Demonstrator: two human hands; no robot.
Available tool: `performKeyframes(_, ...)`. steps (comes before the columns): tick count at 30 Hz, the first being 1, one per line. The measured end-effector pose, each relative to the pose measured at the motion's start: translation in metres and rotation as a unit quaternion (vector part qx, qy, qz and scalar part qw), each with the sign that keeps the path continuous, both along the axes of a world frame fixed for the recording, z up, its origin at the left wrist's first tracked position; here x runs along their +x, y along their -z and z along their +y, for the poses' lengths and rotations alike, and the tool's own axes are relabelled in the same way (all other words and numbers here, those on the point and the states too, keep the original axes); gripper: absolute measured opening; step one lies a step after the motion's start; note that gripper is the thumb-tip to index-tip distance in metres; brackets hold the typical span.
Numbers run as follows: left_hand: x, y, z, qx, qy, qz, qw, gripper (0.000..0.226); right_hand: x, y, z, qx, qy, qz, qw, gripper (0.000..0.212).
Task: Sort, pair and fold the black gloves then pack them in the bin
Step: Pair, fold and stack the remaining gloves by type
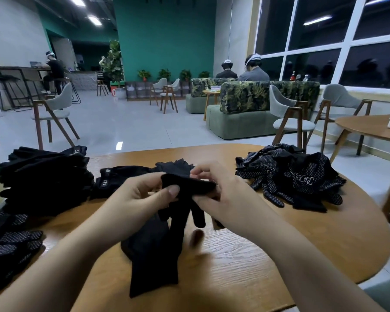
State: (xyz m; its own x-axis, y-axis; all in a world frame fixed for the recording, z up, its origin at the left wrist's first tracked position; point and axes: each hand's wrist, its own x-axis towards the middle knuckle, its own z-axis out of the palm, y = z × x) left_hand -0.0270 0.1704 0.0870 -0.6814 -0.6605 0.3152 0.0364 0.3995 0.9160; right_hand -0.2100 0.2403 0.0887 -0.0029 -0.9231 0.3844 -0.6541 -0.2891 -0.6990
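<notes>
step: pairing, I judged | both hands [142,194] [221,194] had fingers pinched on gloves [182,188] | next: align cuffs, fold

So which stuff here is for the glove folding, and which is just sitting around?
For the job:
- plain black glove, held by left hand and right hand
- dotted glove pile
- stacked gloves
- dotted gloves

Just around:
- wooden table
- grey chair
- leaf-print sofa

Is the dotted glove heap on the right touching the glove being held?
Apart. The head view shows bare table between the dotted heap and the glove pinched by the left hand and right hand.
</notes>
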Motion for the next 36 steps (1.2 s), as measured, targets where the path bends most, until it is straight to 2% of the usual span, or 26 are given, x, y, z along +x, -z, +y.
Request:
performKeyframes(3, 0.004, -0.009, -0.002, -0.016, -0.017, 0.001, 1.0, 0.018, 0.001, 0.005, -0.012, -0.013, -0.013, -0.058, 0.998, 0.019)
performKeyframes(5, 0.009, -0.013, -0.003, -0.034, -0.028, -0.003, 0.999, 0.013, 0.003, 0.009, -0.019, -0.032, -0.015, -0.071, 0.997, 0.024)
performKeyframes(7, 0.014, -0.012, -0.006, -0.053, -0.038, -0.022, 0.998, 0.008, 0.008, 0.012, -0.029, -0.036, -0.003, -0.044, 0.998, 0.031)
performKeyframes(11, 0.024, -0.002, -0.023, -0.164, -0.107, -0.077, 0.978, 0.029, 0.025, 0.011, -0.058, -0.056, -0.002, -0.021, 0.998, 0.031)
performKeyframes(15, 0.038, 0.024, -0.043, -0.265, -0.15, -0.108, 0.946, 0.025, 0.039, 0.022, -0.087, -0.103, -0.026, 0.008, 0.994, 0.032)
performKeyframes(17, 0.043, 0.042, -0.048, -0.264, -0.156, -0.126, 0.944, 0.03, 0.041, 0.035, -0.096, -0.094, -0.048, 0.042, 0.994, 0.035)
performKeyframes(19, 0.047, 0.057, -0.047, -0.232, -0.152, -0.149, 0.949, 0.036, 0.042, 0.048, -0.098, -0.045, -0.065, 0.064, 0.995, 0.036)
performKeyframes(23, 0.05, 0.074, -0.038, -0.164, -0.139, -0.18, 0.96, 0.027, 0.04, 0.062, -0.087, 0.031, -0.053, 0.153, 0.986, 0.031)
performKeyframes(25, 0.05, 0.078, -0.034, -0.141, -0.143, -0.183, 0.963, 0.028, 0.038, 0.062, -0.082, 0.036, -0.07, 0.153, 0.985, 0.028)
performKeyframes(31, 0.058, 0.083, -0.021, -0.156, -0.185, -0.187, 0.952, 0.032, 0.032, 0.061, -0.064, 0.025, -0.067, 0.136, 0.988, 0.025)
performKeyframes(36, 0.06, 0.089, -0.003, -0.187, -0.212, -0.2, 0.938, 0.033, 0.032, 0.068, -0.037, 0.014, -0.066, 0.167, 0.984, 0.027)
